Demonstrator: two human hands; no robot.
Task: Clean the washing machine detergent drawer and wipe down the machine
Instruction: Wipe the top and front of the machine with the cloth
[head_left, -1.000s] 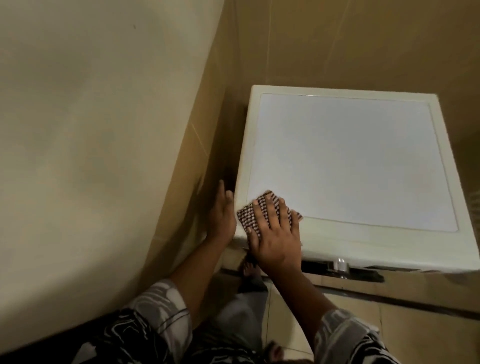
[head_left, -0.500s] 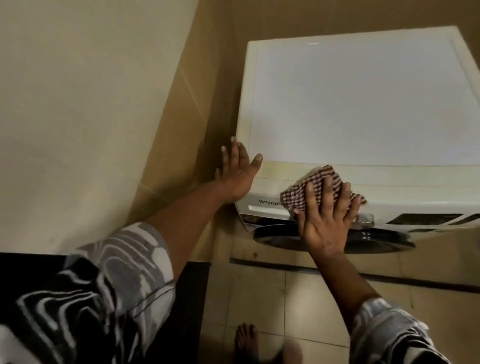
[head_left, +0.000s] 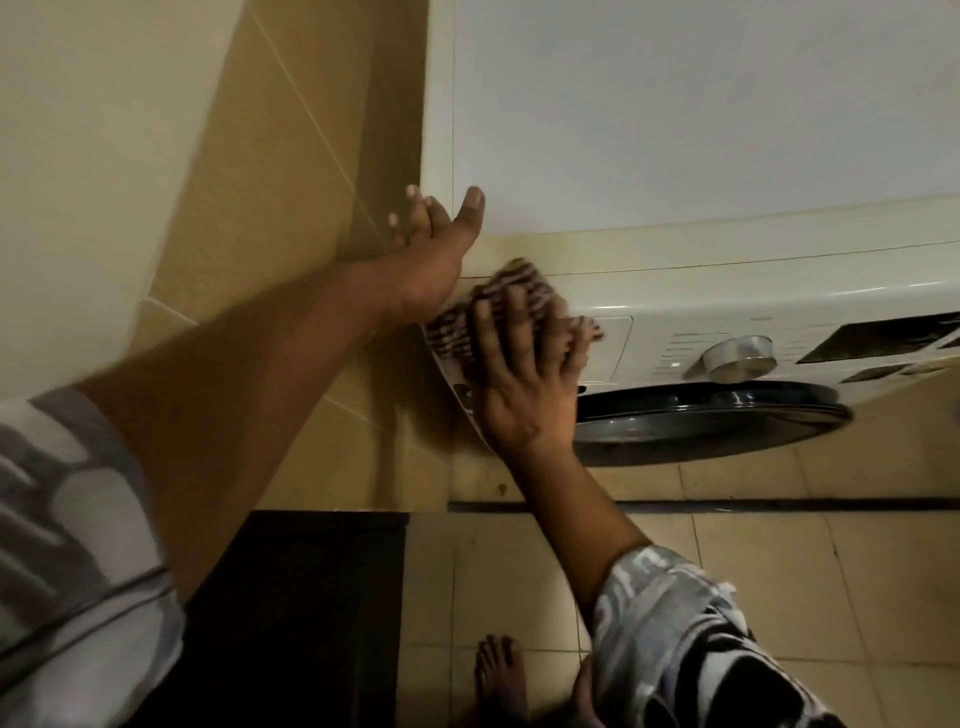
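Pressing cloth (head_left: 453, 335) on washing machine (head_left: 675, 291) front, right hand (head_left: 524, 387), grip spread; left hand (head_left: 435, 249) splayed.

The cloth (head_left: 506, 304) lies under the right hand's (head_left: 524, 379) fingers (head_left: 519, 325), against the washing machine's (head_left: 675, 130) front at its upper left corner. The left hand (head_left: 434, 249) rests just above and left of those fingers, on the machine's corner beside the wall (head_left: 291, 182). The detergent drawer (head_left: 610, 345) sits just right of the fingers, with the dial (head_left: 737, 356) farther right and the door (head_left: 711, 421) below. A foot (head_left: 498, 675) stands on the floor (head_left: 779, 545), well below.
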